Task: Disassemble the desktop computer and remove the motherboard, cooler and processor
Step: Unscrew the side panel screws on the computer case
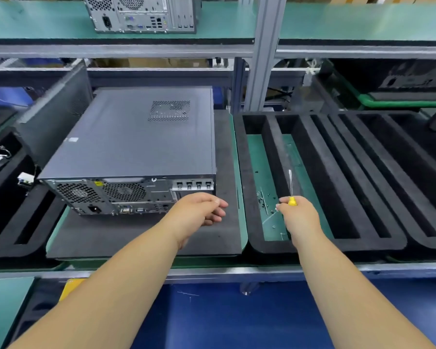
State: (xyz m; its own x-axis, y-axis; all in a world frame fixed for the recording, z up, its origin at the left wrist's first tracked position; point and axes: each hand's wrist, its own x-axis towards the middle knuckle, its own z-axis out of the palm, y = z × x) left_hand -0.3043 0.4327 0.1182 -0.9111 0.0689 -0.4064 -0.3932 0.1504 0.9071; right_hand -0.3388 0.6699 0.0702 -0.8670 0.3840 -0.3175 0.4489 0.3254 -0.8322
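Boxy grey metal computer (134,144) lies on black foam mat (141,238); right hand (297,217) fingers curl round yellow-handled screwdriver (291,190), left hand (199,212) loosely curled, w/ nothing held.

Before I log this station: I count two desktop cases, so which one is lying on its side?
The desktop computer on the dark mat, just beyond the left hand, lies on its side, broad panel up. The other case stands upright on the upper shelf.
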